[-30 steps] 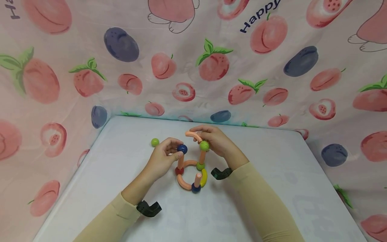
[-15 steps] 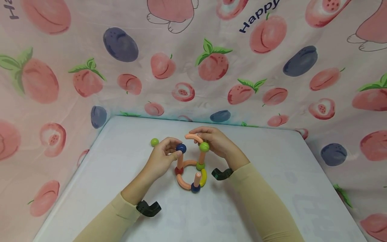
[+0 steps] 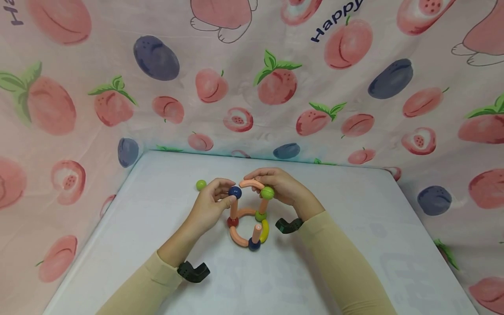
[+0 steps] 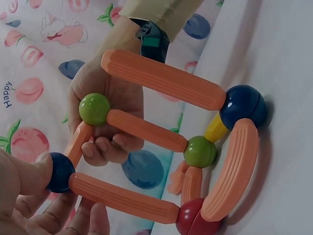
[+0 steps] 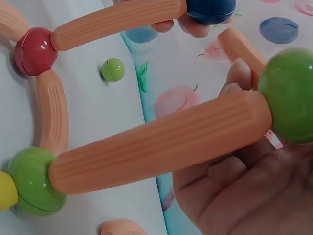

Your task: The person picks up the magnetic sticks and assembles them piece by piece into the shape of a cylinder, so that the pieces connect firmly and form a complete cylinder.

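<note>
My left hand pinches a dark blue ball on top of an upright orange stick. With its fingers, my right hand holds a curved orange stick, one end of which meets a green ball. That ball tops a second upright stick. In the right wrist view, the curved stick's free end is a little apart from the blue ball. Below, curved sticks and balls form a ring, with a red ball, a lower green ball and a yellow curved stick.
A third upright stick rises from the ring's front dark blue ball, with nothing on its top. One loose green ball lies behind the left hand. The white table meets a fruit-printed cloth at its back and sides.
My right hand has lowered the curved stick's free end and brought it closer to the blue ball. The left hand has shifted very slightly left, still pinching that ball.
</note>
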A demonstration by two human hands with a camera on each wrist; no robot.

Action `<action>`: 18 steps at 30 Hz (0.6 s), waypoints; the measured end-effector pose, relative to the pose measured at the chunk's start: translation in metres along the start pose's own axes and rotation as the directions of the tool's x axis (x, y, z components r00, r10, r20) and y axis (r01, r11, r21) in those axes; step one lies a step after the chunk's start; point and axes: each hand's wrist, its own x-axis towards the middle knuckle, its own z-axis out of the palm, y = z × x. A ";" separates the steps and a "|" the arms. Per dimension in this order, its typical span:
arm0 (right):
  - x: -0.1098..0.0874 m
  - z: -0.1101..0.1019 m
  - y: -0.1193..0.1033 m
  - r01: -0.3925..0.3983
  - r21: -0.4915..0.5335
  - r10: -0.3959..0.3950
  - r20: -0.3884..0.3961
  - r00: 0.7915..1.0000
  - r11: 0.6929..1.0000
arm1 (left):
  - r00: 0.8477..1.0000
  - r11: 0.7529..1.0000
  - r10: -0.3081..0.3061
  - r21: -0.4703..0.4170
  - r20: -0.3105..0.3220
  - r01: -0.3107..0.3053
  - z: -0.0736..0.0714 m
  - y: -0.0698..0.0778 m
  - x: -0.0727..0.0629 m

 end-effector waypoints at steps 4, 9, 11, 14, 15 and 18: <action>0.000 0.001 0.001 -0.001 0.003 0.001 0.014 1.000 1.000 | 1.000 1.000 0.000 -0.007 0.004 0.000 0.000 0.000 0.000; 0.000 0.001 0.000 -0.005 -0.002 0.005 0.015 1.000 1.000 | 1.000 1.000 0.003 -0.004 0.010 -0.003 0.000 0.000 -0.001; 0.000 0.001 0.000 -0.011 -0.008 0.011 0.015 1.000 1.000 | 1.000 1.000 -0.001 0.001 0.009 0.001 0.000 0.000 -0.001; -0.001 0.000 0.000 -0.017 -0.023 0.018 0.015 1.000 1.000 | 1.000 1.000 0.000 0.006 0.010 0.000 -0.001 -0.001 -0.001; -0.002 -0.001 0.000 -0.017 -0.030 0.017 0.013 1.000 0.999 | 1.000 1.000 0.001 0.007 0.011 -0.001 -0.001 -0.001 -0.001; -0.004 -0.002 0.000 -0.006 -0.048 0.006 0.007 1.000 0.999 | 1.000 1.000 0.001 0.005 0.013 -0.001 -0.001 -0.002 -0.001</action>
